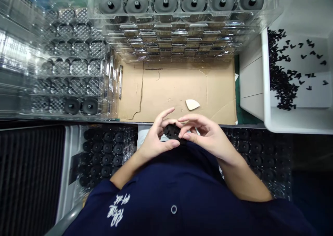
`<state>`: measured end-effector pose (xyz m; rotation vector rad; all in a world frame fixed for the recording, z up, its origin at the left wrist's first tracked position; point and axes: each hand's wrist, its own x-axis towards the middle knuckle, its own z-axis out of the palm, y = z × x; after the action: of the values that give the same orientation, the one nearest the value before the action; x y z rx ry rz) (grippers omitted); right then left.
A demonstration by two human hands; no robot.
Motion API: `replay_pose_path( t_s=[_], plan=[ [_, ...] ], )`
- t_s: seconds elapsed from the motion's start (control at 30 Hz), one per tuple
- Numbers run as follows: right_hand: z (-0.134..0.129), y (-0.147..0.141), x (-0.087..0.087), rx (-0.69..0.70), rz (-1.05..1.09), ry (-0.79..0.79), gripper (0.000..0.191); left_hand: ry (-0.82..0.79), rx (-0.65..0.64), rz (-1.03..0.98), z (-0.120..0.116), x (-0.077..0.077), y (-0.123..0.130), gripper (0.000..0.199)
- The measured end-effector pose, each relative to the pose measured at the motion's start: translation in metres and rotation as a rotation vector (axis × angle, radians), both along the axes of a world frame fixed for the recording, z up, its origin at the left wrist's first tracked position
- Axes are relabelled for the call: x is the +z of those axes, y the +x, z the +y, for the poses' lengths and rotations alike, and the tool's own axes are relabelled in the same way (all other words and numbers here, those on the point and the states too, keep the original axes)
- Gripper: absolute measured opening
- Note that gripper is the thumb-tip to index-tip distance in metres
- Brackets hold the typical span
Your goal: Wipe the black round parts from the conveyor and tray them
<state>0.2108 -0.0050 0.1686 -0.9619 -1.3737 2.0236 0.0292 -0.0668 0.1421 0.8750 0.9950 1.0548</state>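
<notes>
1. Black disc: studded face showing; being held between both hands, at the near edge of the bench. Clock directions below are running from it, twelve being the top of the view.
2. Left hand, at nine: thumb and fingers are clamping on the disc's rim.
3. Right hand, at three: thumb and forefinger are closing in at the disc's edge; cannot tell whether they are gripping anything.
4. Cardboard sheet, at twelve: lying flat on the bench.
5. Off-white piece, at one: resting on the cardboard.
6. Stacked clear trays, at twelve: the uppermost is carrying a row of dark wheels.
7. Clear tray, at ten: holding two similar wheels in its nearest row.
8. White bin, at two: containing many small black parts.
</notes>
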Motion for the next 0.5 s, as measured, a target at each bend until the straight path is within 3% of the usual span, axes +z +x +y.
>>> replay_pose_path(
  t_s=[0.3,0.5],
  plan=[
    [0.0008,0.0022,0.0005,0.025,0.087,-0.053,0.031,-0.105,-0.057,-0.078,0.0015,-0.0008,0.0041,0.09],
    [-0.0025,0.0051,0.0016,0.018,0.126,-0.101,0.02,-0.087,-0.099,-0.109,0.0028,-0.0035,0.0061,0.089]
  ],
)
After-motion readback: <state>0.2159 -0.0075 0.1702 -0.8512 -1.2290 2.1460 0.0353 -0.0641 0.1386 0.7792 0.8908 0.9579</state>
